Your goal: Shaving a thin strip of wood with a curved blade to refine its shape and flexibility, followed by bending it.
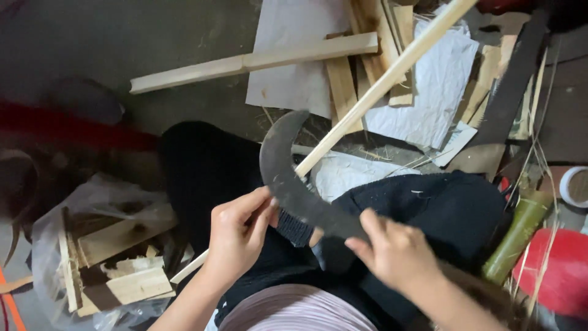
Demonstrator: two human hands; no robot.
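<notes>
A dark curved sickle blade (283,165) arcs up in the middle of the head view. My right hand (395,251) grips its lower end. A long pale wooden stick (386,83) runs diagonally from the top right down behind the blade; my left hand (239,236) holds its lower part, fingers by the blade's back edge. The stick's lower end (190,268) pokes out below that hand. Both hands hover over my lap in dark trousers (208,171).
Wooden slats (251,61), white paper sheets (438,86) and shavings litter the floor ahead. A clear plastic bag with wood offcuts (116,263) lies at left. A green tube (517,236), a red container (566,270) and a tape roll (576,187) sit at right.
</notes>
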